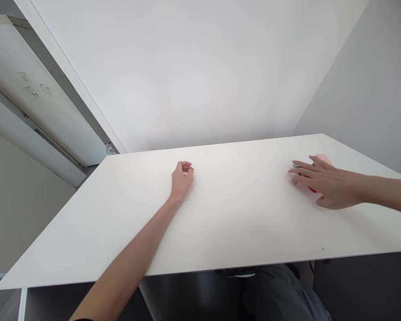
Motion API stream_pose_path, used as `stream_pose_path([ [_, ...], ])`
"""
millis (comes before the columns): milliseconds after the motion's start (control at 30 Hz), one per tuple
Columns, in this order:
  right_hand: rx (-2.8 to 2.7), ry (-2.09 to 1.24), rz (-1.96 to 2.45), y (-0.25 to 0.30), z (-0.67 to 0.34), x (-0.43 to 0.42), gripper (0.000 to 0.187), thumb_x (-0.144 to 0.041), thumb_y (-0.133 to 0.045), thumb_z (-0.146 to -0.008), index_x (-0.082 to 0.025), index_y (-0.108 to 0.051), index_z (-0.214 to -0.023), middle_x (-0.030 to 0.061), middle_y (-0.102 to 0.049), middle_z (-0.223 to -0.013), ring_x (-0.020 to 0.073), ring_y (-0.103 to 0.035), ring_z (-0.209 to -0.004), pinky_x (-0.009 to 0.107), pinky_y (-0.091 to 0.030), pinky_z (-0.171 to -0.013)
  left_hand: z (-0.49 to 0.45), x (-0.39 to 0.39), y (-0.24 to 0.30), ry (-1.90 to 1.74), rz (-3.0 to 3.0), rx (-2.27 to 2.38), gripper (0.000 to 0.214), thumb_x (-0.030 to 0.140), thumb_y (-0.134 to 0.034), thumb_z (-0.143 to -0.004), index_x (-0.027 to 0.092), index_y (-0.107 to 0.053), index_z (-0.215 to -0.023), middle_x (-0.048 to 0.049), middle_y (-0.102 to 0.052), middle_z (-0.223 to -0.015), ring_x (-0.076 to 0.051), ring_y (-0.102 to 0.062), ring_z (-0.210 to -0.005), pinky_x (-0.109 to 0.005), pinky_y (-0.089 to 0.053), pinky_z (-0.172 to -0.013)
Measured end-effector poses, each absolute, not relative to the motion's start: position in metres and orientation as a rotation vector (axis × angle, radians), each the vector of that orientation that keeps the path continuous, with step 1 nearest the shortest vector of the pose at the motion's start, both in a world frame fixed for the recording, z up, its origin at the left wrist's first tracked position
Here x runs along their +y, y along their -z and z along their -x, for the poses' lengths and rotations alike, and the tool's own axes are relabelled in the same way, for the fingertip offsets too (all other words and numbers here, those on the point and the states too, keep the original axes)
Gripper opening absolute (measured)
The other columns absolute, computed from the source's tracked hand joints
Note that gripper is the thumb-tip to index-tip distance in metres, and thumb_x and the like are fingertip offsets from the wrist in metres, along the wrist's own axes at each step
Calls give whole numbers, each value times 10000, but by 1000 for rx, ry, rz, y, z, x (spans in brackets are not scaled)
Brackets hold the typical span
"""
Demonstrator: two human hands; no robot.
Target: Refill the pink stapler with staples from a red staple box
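Note:
My left hand [182,179] rests on the white table [234,223] left of its middle. Its fingers are curled in toward the thumb, and nothing shows in them. Over at the right side, my right hand [330,183] lies palm down with fingers stretched and spread. Beneath it is a red object [313,190], mostly covered, so its kind cannot be made out. A small silvery piece [296,166] shows by the fingertips. Something pale pink [325,158] sticks out behind the knuckles; whether it belongs to the red object is hidden.
A white wall [200,80] stands behind the table, with a grey wall [370,98] on the right. At the left is a pale scuffed panel [36,84]. My legs in dark grey trousers [284,290] are under the table's front edge.

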State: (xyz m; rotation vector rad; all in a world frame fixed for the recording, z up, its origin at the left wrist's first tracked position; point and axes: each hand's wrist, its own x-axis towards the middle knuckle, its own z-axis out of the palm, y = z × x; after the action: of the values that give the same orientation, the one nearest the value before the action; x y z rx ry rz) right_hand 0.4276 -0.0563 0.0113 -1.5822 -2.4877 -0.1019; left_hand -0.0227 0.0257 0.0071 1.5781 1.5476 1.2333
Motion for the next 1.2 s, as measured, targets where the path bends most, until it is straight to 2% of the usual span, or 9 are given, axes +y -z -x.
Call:
stream_pose_path([
  [133,-2451,-57,1590,2,-376,-67,624,-629,-356,-1022,-316,-500,-1542,58,-401,-1684,350,-294,-1586,571,-270,-1286,22,26,-8,-1223,-1604,1539,207,142,-564,-849,212,-623,-1035,-48,-719,-1048,-175,-652,-969,-289,-468,-767],
  [233,-2444,-193,1580,15,-338,-71,665,-646,-309,-1039,-324,-402,-1614,24,-324,-1729,310,-239,-1614,541,-234,-1318,20,25,-9,-1214,-1631,1532,206,146,-560,-838,210,-636,-1018,-51,-723,-1043,-178,-653,-979,-284,-470,-768],
  [333,-2385,-275,1642,22,-314,-66,710,-644,-239,-1060,-275,-313,-1663,25,-245,-1753,263,-183,-1630,513,-149,-1347,18,23,-10,-1173,-1651,1531,202,158,-554,-830,208,-655,-998,-49,-728,-1046,-168,-645,-915,-276,-461,-733],
  [567,-2318,-278,1699,22,-302,-50,705,-635,-215,-1069,-267,-330,-1659,4,-236,-1747,233,-178,-1631,494,-125,-1355,13,20,-17,-961,-1778,1488,161,236,-550,-832,214,-692,-906,-16,-719,-912,-136,-542,-681,-268,-390,-614],
  [700,-2289,-257,1703,24,-304,-49,687,-625,-225,-1073,-271,-357,-1647,4,-265,-1740,227,-200,-1626,488,-138,-1353,17,22,-19,-872,-1879,1363,174,295,-598,-832,222,-665,-975,24,-607,-756,-132,-487,-649,-263,-390,-631],
  [867,-2249,-248,1684,24,-303,-50,632,-572,-259,-1082,-273,-415,-1616,11,-321,-1721,220,-241,-1616,478,-165,-1349,22,24,-20,-909,-1909,1348,199,272,-619,-795,245,-532,-971,93,-353,-626,-114,-353,-567,-253,-338,-607],
  [933,-2233,-249,1681,24,-303,-50,617,-553,-271,-1083,-266,-438,-1604,18,-337,-1715,220,-265,-1609,474,-177,-1346,23,24,-20,-914,-1941,1348,145,246,-591,-777,244,-468,-853,84,-323,-626,-111,-301,-568,-257,-289,-585],
  [1033,-2206,-250,1672,24,-304,-50,594,-525,-288,-1084,-257,-474,-1581,25,-361,-1704,222,-286,-1602,472,-192,-1343,24,25,-19,-893,-2016,1316,233,213,-535,-740,225,-307,-693,51,-282,-646,-112,-231,-597,-277,-200,-569],
  [1200,-2178,-250,1651,23,-304,-51,558,-478,-306,-1084,-249,-515,-1548,29,-399,-1685,211,-323,-1587,472,-217,-1338,23,25,-17,-855,-2053,1300,360,250,-524,-729,214,-173,-659,30,-177,-657,-121,-150,-630,-301,-132,-588],
])
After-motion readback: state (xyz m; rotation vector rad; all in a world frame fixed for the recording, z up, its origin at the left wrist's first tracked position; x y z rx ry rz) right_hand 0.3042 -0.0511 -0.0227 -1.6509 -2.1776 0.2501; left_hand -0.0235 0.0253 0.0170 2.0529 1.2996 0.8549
